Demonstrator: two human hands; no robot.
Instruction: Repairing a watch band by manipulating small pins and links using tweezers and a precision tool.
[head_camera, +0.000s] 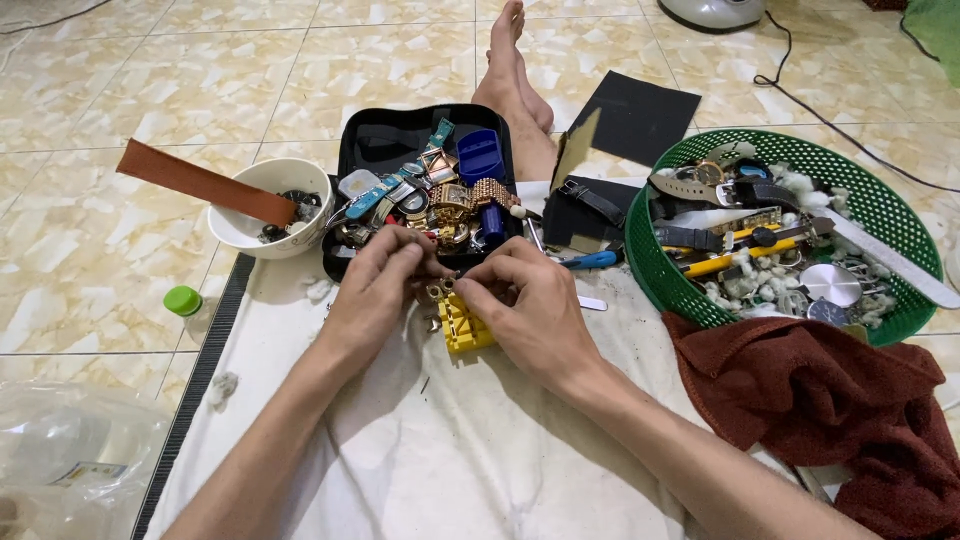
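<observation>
My left hand (375, 282) and my right hand (525, 300) meet over a small yellow plastic block (463, 327) that rests on a white cloth (440, 450). Between the fingertips of both hands sits a small metal watch part (441, 289), just above the block. Both hands pinch it; its exact shape is too small to tell. Right behind the hands lies an open black case (372, 140) packed with watches, bands and a blue tool.
A white bowl (250, 232) with a brown leather strap (200, 181) stands at left. A green basket (850, 170) of watches and tools sits at right, a dark red cloth (830, 390) below it. Blue-handled pliers (590, 260), black sheets (640, 115), a green-capped bottle (183, 301) and my bare foot (510, 70) lie around.
</observation>
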